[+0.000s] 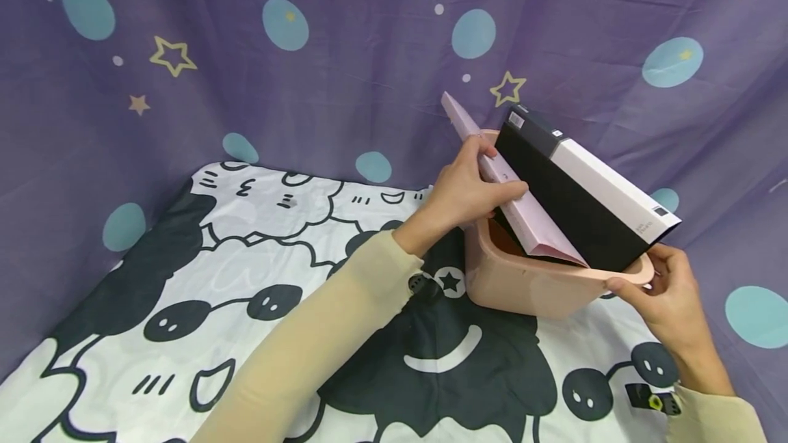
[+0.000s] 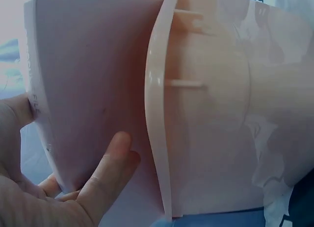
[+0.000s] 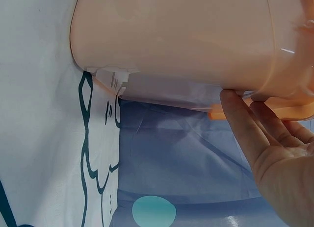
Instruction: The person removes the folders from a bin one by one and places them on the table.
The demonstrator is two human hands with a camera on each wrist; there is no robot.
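Observation:
A pink file folder point(image 1: 532, 221) leans out of a peach plastic bin point(image 1: 529, 289). My left hand point(image 1: 464, 183) grips it across the spine, thumb on the near side. Lettering ending in "FILE" runs along that spine in the left wrist view, where the folder's broad face point(image 2: 88, 75) stands beside the bin's rim point(image 2: 156, 89). To its right, a thick black file folder point(image 1: 554, 207) with a white and grey spine also tilts in the bin. My right hand point(image 1: 667, 296) holds the bin's right rim; in the right wrist view its fingers point(image 3: 245, 126) are under the rim. The folders' lower ends are hidden inside.
The bin stands on a sheet point(image 1: 440, 333) printed with black and white cartoon sheep. Behind it hangs a purple curtain point(image 1: 369, 87) with stars and blue spots, close to the bin's back and right side.

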